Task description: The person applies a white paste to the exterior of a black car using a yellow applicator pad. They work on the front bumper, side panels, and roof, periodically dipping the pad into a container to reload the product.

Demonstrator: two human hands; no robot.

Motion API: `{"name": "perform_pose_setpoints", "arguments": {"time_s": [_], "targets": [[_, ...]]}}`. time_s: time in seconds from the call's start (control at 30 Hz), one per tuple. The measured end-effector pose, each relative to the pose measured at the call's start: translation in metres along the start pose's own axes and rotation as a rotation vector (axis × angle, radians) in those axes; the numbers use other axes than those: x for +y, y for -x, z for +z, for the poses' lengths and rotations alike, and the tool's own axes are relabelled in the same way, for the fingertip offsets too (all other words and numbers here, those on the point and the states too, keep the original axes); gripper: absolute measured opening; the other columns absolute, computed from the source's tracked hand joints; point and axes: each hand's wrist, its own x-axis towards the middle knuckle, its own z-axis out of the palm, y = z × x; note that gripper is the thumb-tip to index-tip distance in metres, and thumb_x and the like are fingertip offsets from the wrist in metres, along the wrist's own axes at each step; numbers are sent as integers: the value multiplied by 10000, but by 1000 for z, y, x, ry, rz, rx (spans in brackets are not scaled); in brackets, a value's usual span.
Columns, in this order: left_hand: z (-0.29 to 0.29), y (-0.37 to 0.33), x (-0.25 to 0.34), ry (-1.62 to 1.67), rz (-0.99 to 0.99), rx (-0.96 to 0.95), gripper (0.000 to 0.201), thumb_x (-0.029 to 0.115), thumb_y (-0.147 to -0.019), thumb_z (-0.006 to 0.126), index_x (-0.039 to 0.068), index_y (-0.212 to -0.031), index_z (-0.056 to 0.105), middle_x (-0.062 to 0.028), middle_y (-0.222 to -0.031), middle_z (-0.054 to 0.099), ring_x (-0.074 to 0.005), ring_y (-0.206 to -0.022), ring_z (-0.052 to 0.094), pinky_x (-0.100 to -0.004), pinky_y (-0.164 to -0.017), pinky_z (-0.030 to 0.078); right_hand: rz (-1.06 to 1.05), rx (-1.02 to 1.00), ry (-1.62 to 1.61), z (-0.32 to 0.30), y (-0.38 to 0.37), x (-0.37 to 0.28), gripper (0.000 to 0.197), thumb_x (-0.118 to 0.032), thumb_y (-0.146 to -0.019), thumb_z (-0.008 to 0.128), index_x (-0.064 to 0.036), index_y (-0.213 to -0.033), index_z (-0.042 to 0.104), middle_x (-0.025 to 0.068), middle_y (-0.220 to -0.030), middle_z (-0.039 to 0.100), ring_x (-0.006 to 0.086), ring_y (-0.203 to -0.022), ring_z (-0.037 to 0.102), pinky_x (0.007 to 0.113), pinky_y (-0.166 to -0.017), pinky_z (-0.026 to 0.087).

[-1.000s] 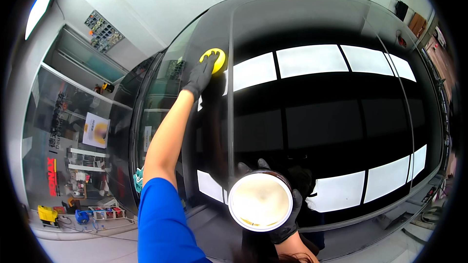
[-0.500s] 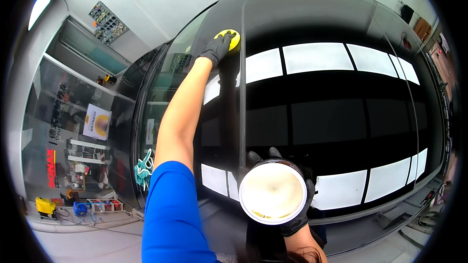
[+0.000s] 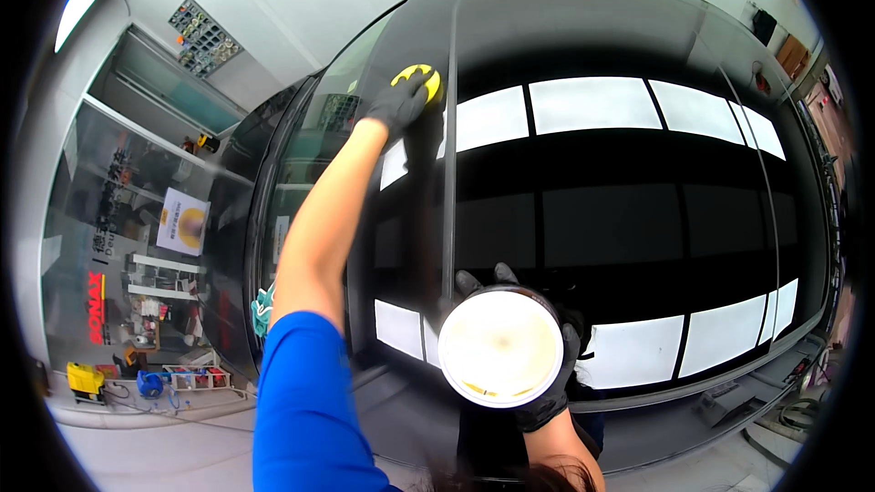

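My left hand (image 3: 399, 107), in a black glove, reaches far forward and presses a round yellow applicator pad (image 3: 434, 88) onto the front strip of a glossy black car roof (image 3: 611, 164). Its fingers curl over the pad, beside the dark seam that runs along the glass panel. Close to me, my right hand (image 3: 547, 406), also black-gloved, grips a round tub (image 3: 499, 348) from below and the side. The tub has a white rim, and its inside looks cream-white with yellowish smears near the lower edge. Two fingertips show beyond its far side.
The windscreen (image 3: 305, 141) slopes away at the left. A teal cloth (image 3: 262, 312) lies by the car's edge, partly behind my left arm. On the floor stand a yellow machine (image 3: 86, 383) and a blue tool (image 3: 149, 384). Ceiling lights mirror in the roof.
My left hand and the yellow pad have slid a little to the left and slightly farther away. The tub in my right hand has shifted slightly left and up in the view.
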Motion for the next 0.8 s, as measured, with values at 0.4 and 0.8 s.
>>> {"name": "perform_pose_setpoints", "arguments": {"time_s": [0.4,0.8], "targets": [[0,138,3,88,-152,127,416,321,-957,487,180,-1348,503,-169,-1368,492,-365,-1288,431,-396,-1091,333,-109,-40,-27,-8,-6,16,883,-651,-795,531,-84,-1441,330,278,-1403,400,456,-1254,442,505,-1044,403],[0,150,-16,22,-197,41,553,392,-928,522,193,-1428,397,-119,-1460,405,-328,-1363,351,-377,-1117,290,-99,-66,-36,-6,-6,14,916,-632,-772,559,-71,-1452,312,254,-1422,392,441,-1266,438,503,-1030,412]]}}
